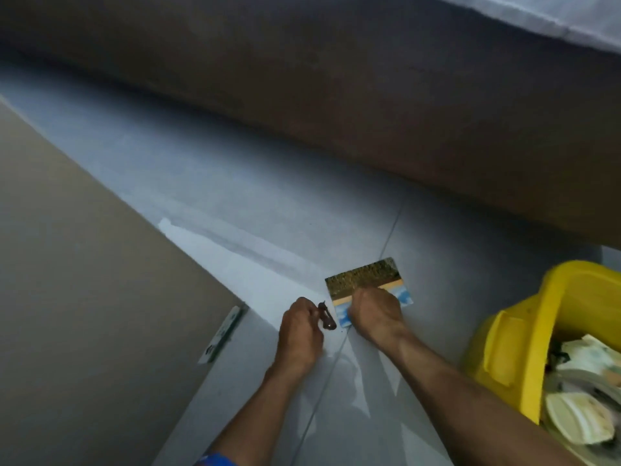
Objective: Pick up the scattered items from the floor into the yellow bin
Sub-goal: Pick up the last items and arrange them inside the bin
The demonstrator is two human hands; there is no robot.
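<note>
Your yellow bin (524, 334) already holds several collected items, so the work is well along. Your left hand (299, 334) pinches a small brown object (327, 318); your right hand (376, 314) curls onto the picture card (366, 277) lying on the floor (235, 183), not yet lifted. A flat packet (221, 334) beside the left panel also remains.

Open floor (235, 203) runs in a band between the tan panel (84, 264) on the left and the long brown base (369, 112) across the top, and a hand can pass along it freely. Near the middle, the left hand (299, 334) with a small dark piece (327, 317) and the right hand (376, 314) on the card (366, 280) crowd one spot, with only a narrow gap between them. To the right, bare floor separates the card from the bin (524, 331), whose yellow wall stands up as a barrier and whose inside is already piled with papers (578, 415).
</note>
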